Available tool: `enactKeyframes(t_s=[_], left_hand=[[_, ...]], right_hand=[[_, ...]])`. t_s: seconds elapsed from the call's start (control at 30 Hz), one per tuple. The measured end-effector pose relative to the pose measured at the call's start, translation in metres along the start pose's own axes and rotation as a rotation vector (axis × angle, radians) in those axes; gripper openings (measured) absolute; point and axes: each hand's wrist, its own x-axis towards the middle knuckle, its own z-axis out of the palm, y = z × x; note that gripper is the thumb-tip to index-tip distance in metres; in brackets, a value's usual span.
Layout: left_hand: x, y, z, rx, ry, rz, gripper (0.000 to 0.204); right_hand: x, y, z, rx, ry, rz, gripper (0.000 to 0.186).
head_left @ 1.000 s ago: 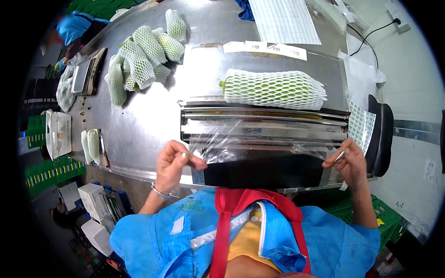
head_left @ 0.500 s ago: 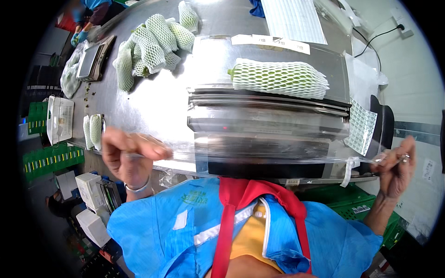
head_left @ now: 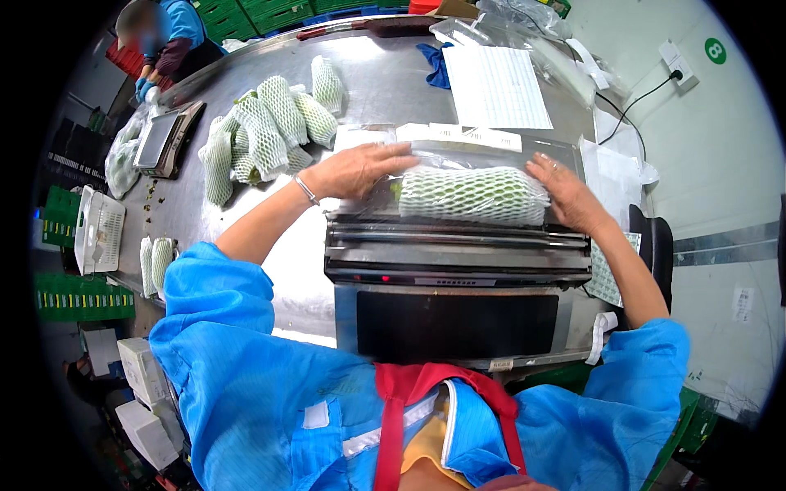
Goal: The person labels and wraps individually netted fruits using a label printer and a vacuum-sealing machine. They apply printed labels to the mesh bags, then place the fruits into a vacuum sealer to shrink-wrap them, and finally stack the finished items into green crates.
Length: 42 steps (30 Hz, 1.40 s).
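A long green vegetable [head_left: 473,195] in a white foam net lies across the wrapping machine [head_left: 458,250], with clear plastic film [head_left: 438,160] drawn over it. My left hand [head_left: 366,169] is at the vegetable's left end, its fingers pointing inward and closed on the film. At the right end, my right hand [head_left: 566,192] has its fingers bent over the film's other side. Both hands are slightly blurred, and the film's edges are hard to make out. In front of the machine's bars is a black plate [head_left: 457,324].
Several net-wrapped vegetables [head_left: 266,127] are piled at the left, near a scale [head_left: 164,139]. Two smaller ones [head_left: 155,266] lie by the table's left edge. Labels [head_left: 467,137] and a paper sheet [head_left: 498,87] lie beyond the machine. Another person [head_left: 176,33] stands far left.
Both hands have moved away from my body and closer together, carrying the film from the near side over the vegetable. The black plate now shows uncovered.
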Motion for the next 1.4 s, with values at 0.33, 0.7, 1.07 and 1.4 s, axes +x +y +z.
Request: enactKeyframes(t_s=[0.33, 0.7, 1.07, 1.4], left_hand=[[-0.016, 0.029, 0.01, -0.856, 0.087, -0.149, 0.071], [-0.166, 0.194, 0.085, -2.07, -0.236, -1.12, 0.047], [-0.16, 0.219, 0.112, -1.3, 0.567, -0.879, 0.015], [-0.093, 0.168, 0.14, -0.201, 0.434, -0.567, 0.011]], right_hand=[[-0.018, -0.044, 0.017, 0.751, 0.017, 0.367, 0.059], [-0.138, -0.203, 0.013, 1.897, -0.16, 1.318, 0.03], [-0.145, -0.285, 0.089, 0.932, 0.669, 1.263, 0.017], [-0.126, -0.215, 0.106, 0.57, 0.526, 1.098, 0.019]])
